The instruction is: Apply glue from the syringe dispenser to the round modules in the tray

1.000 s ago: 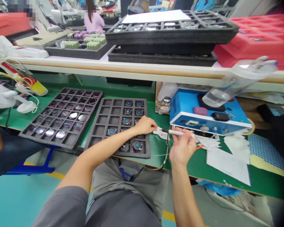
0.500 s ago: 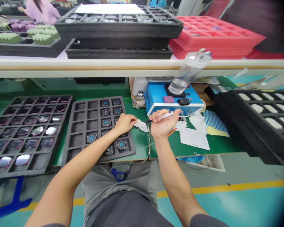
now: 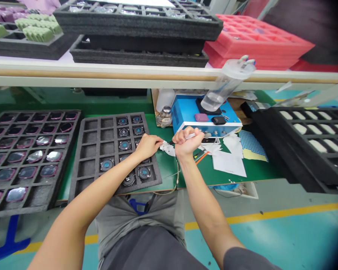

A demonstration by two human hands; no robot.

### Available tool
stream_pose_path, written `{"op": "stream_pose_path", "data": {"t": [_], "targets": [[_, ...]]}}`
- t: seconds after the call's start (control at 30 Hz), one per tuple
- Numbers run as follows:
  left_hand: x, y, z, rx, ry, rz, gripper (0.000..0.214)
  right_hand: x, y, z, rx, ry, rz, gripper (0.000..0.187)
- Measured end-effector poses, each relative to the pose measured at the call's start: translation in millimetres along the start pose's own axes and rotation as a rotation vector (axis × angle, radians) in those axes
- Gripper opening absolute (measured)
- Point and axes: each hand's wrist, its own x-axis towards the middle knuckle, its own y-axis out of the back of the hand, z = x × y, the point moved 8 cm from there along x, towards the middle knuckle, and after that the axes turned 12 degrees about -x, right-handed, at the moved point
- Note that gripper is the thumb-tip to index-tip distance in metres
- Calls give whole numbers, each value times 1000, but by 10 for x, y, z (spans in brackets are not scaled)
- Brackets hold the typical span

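Note:
My right hand (image 3: 186, 142) is closed around a white pen-shaped tool (image 3: 190, 136) with a dark tip pointing left and a thin cable hanging off the bench edge. My left hand (image 3: 147, 145) pinches a small white cloth or pad (image 3: 169, 148) on the green bench mat, right at the tool's tip. Both hands nearly touch, just right of a grey foam tray (image 3: 101, 150) with round black parts with blue centres in several cells.
A second foam tray (image 3: 30, 150) of shiny pink-rimmed parts lies at left. A blue box unit (image 3: 186, 112), a small glass bottle (image 3: 164, 117) and a tilted clear plastic bottle (image 3: 225, 86) stand behind. Loose papers (image 3: 228, 163) and a black tray (image 3: 304, 142) sit right. Stacked trays fill the shelf above.
The view swung right and down. My right hand drew in toward my left and closed tighter around the white tool; my left hand stayed on the white cloth.

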Motion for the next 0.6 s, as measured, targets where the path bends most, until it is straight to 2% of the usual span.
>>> {"op": "stream_pose_path", "data": {"t": [0.2,0.47,0.53,0.6], "targets": [[-2,3,3,19,2,-10,20,22,-13,80,64,-3,18,46],[95,73,38,117,-14,-28,17,61,-161,100,72,2,65,60],[141,100,36,146,-22,-12,18,91,-143,55,-10,37,39,55],[177,116,39,164,-36,-6,18,91,-91,2,-187,76,-31,47]]}}
